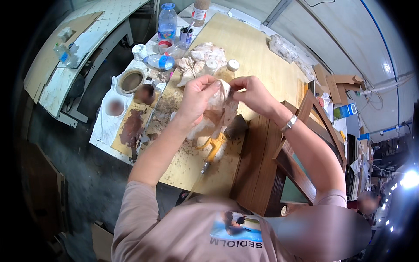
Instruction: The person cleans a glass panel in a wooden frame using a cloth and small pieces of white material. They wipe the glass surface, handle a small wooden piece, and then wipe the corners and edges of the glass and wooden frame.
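Above the workbench (pixel 200 179), both my hands pinch a stained whitish cloth (pixel 217 105) between thumb and fingers. My left hand (pixel 197 97) grips its upper left part, and my right hand (pixel 254 93) has closed on the upper right side. The cloth hangs down between them in folds. A yellow air blow gun (pixel 214 149) with a hose lies below it on the bench. Just beyond my fingers are a bottle with a white cap (pixel 232 65) and a heap of crumpled, stained rags (pixel 207 53).
Dark brown wooden frames (pixel 297 174) lie at the right. Left of my arm are a roll of tape (pixel 131 81) and a brown-smeared board (pixel 131 129). Plastic bottles (pixel 167 22) and a can with a brush (pixel 186 36) stand at the back. Another table (pixel 87 52) is far left.
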The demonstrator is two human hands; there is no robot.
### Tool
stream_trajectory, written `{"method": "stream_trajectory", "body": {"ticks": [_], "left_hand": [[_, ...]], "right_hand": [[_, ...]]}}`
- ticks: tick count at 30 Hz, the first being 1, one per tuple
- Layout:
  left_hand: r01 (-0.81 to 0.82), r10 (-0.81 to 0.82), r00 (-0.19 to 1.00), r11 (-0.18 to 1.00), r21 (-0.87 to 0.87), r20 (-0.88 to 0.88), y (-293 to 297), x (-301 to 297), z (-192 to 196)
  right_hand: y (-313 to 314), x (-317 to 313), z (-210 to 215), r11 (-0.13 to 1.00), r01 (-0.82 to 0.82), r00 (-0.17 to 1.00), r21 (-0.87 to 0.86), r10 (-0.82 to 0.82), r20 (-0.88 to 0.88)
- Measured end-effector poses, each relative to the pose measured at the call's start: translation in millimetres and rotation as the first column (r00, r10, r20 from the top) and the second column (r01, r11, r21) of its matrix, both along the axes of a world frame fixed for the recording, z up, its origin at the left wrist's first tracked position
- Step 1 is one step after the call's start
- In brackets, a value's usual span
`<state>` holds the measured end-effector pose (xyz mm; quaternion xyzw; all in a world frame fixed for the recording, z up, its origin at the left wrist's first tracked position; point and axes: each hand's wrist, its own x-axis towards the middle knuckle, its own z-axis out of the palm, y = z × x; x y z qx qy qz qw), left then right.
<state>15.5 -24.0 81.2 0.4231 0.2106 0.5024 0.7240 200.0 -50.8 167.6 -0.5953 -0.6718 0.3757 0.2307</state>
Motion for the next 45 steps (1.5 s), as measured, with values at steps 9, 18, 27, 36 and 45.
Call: {"method": "stream_trajectory", "body": {"ticks": [9, 18, 27, 36, 45], "left_hand": [[0.212, -0.199, 0.966, 0.975, 0.069, -0.165, -17, -2, -19], [0.139, -0.135, 0.987, 0.989, -0.042, 0.084, -20, 0, -49], [0.103, 0.047, 0.939, 0.907, -0.407, 0.342, -25, 10, -65], [0.155, 0.064, 0.914, 0.857, -0.492, 0.400, -33, 23, -86], [0.111, 0.122, 0.929, 0.809, -0.577, 0.350, -24, 24, -114]], "right_hand": [[17, 42, -14, 0.944, 0.162, 0.887, -0.288, -0.267, -0.376], [23, 53, -18, 0.931, 0.267, 0.955, -0.251, -0.291, -0.064], [55, 92, -46, 0.939, 0.243, 0.930, -0.243, -0.155, 0.333], [112, 66, -98, 0.967, 0.194, 0.926, -0.165, -0.125, 0.357], [115, 26, -103, 0.952, 0.210, 0.957, 0.224, -0.247, 0.153]]}}
